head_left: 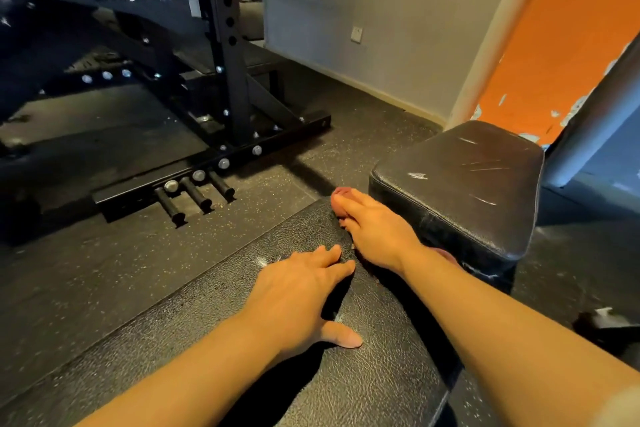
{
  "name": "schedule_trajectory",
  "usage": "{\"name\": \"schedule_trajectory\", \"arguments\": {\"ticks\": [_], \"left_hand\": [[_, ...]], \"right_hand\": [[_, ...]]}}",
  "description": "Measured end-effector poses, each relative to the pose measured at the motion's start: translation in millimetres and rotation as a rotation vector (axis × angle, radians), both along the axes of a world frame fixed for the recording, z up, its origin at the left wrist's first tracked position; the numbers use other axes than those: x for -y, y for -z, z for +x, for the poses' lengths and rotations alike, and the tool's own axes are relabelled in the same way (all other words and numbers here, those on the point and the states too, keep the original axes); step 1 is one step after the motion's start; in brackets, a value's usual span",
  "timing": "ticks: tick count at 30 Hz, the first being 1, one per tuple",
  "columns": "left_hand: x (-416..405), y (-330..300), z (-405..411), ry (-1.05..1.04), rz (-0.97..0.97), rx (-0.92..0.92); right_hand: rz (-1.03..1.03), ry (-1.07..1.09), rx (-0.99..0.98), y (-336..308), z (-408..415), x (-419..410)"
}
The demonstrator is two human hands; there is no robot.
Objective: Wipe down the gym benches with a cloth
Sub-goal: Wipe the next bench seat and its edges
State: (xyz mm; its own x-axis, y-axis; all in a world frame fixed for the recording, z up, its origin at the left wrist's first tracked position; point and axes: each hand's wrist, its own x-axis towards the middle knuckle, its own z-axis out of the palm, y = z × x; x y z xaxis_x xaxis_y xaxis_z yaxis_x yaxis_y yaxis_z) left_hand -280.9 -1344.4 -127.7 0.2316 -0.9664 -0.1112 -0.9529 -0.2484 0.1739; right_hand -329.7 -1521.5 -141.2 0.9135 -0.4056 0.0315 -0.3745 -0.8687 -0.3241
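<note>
The left hand (pixel 298 291) is laid flat, fingers straight, on the near worktop (pixel 242 357). Just beyond, the right hand (pixel 374 232) is pressed at its far edge over a barely seen pinkish cloth (pixel 341 191).

black steel rack (pixel 232 55) stood upper left on the floor | three short black pegs (pixel 194 196) jutted from its base bar | speckled rubber floor (pixel 86 270) | white wall socket (pixel 356 34) on grey wall | orange wall (pixel 554 45), paint chipped, upper right
</note>
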Motion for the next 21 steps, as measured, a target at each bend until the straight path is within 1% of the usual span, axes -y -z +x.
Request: {"name": "schedule_trajectory", "arguments": {"ticks": [2, 4, 7, 9, 12, 14, 15, 18, 19, 21], "left_hand": [[0, 1, 1, 0.003, -0.014, 0.010], [1, 2, 2, 0.009, -0.019, 0.017], [1, 2, 1, 0.013, 0.002, 0.004], [0, 0, 2, 0.006, 0.006, -0.007], [-2, -4, 1, 0.005, -0.011, 0.003], [-8, -11, -3, 0.003, -0.011, -0.016], [-14, -15, -3, 0.007, -0.019, -0.009], [-50, -26, 7, -0.036, -0.095, 0.021], [-63, -29, 14, -0.067, -0.112, 0.021], [-81, -30, 25, -0.118, -0.122, 0.025]], "right_hand": [[-0.035, -0.104, 0.002, 3, 5, -14], [0.004, -0.158, -0.035, 0, 4, -11], [0.074, -0.110, -0.023, -2, 11, 10], [0.067, -0.045, 0.017, 3, 17, 5], [0.028, -0.113, -0.033, 3, 15, -13], [0.089, -0.151, -0.078, -5, 7, -11], [0.105, -0.127, -0.089, -7, 6, -6], [0.040, 0.038, -0.054, 0, 12, -12], [0.018, 0.053, -0.042, 4, 18, -24], [-0.001, -0.031, -0.022, 7, 26, -54]]}}
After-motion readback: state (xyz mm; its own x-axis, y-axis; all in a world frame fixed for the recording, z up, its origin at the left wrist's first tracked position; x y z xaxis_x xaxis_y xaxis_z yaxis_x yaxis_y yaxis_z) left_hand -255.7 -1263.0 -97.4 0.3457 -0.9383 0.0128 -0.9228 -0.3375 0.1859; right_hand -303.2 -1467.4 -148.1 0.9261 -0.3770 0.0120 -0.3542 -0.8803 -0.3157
